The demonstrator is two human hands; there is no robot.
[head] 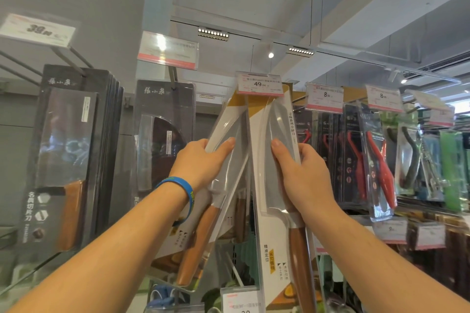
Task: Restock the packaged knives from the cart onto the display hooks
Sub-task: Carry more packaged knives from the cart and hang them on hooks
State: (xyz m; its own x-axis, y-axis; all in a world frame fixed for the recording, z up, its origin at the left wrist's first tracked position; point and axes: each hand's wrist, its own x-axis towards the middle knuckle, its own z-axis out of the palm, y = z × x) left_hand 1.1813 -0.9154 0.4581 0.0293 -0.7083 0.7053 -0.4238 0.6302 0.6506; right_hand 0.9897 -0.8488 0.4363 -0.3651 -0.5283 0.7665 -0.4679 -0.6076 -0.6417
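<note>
Head camera, the only view: both arms are up at the rack in the centre of the frame. The left hand (203, 165) grips the left knife pack (223, 185), thumb across the clear front and fingers wrapped round its edge, and that pack leans hard, its top toward the middle. The right hand (302, 178) clamps the right knife pack (277, 122) the same way, and this one hangs close to upright. Both pack tops sit right under the price tag (260, 84), which hides the hook. That's the danger: working blind, a hang hole could miss the hook tip. The two packs overlap, so they could snag, and a slick plastic front could slip. The cart is out of shot.
</note>
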